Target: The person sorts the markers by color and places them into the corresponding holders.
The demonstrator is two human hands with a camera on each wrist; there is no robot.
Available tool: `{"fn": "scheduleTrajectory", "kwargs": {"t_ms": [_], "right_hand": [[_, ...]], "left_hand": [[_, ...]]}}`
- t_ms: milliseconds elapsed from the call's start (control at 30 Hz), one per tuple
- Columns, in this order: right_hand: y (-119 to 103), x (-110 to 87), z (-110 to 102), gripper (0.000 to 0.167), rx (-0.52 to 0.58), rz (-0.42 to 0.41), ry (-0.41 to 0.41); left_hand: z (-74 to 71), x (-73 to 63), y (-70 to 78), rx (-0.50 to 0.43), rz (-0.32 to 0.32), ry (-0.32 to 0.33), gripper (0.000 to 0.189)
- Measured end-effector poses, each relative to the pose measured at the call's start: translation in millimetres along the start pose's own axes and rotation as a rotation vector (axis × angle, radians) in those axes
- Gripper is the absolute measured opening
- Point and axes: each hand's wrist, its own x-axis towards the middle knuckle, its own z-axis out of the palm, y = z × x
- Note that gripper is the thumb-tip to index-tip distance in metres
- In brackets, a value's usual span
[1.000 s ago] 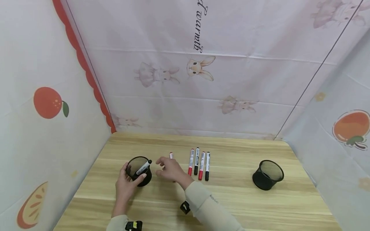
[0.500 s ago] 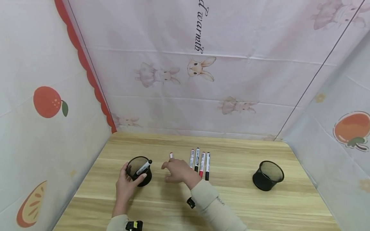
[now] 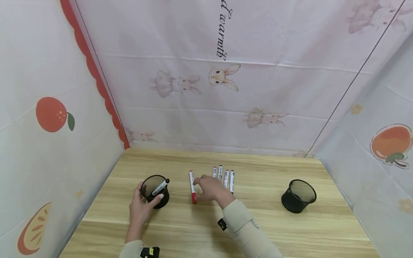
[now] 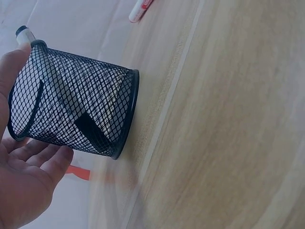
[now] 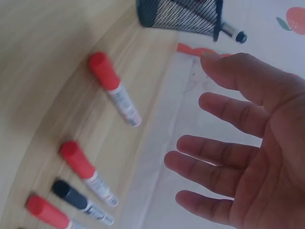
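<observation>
Left cup (image 4: 102, 95) is at the left of the work area, about upright; I can't tell from my feeds whether its base touches the surface (image 3: 316, 233). Inside: 1 black marker (image 3: 160, 187), leaning, its upper end poking out past the rim. Left hand (image 3: 139, 209) holds the cup, thumb on the near side, fingers curled round the far side.

Right hand (image 5: 252, 148): fingers apart and loosely extended, gap between thumb and index, nothing in it. In the head view it's right beside a red marker (image 3: 192, 186) lying on the surface between cup and row; I see no contact in the right wrist view.

Row of 4 markers (image 3: 226, 178) further right, 2 red and 2 black, partly hidden from me by the right hand. Right cup (image 3: 294, 202) stands well apart, far right. Printed cloth (image 3: 193, 125) behind.

Risks I'd flag: the red marker could roll if fingertips came in off-centre or pushed sideways. Right wrist or sleeve (image 3: 248, 229) dragged low could scatter the row, since I can't see all of it. The leaning marker could shift if the left grip tilted the cup or something bumped its end.
</observation>
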Motion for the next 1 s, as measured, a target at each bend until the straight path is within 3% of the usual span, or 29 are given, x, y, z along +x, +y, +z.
{"fn": "scheduleTrajectory", "kwargs": {"t_ms": [300, 1000], "right_hand": [[19, -6.7, 8, 0.046, -0.037, 0.038, 0.025], [71, -18.7, 23, 0.046, -0.066, 0.15, 0.06]], "left_hand": [[-0.8, -1.8, 0.2, -0.001, -0.016, -0.026, 0.101], [1.2, -2.4, -2.0, -0.024, -0.002, -0.008, 0.102]]}}
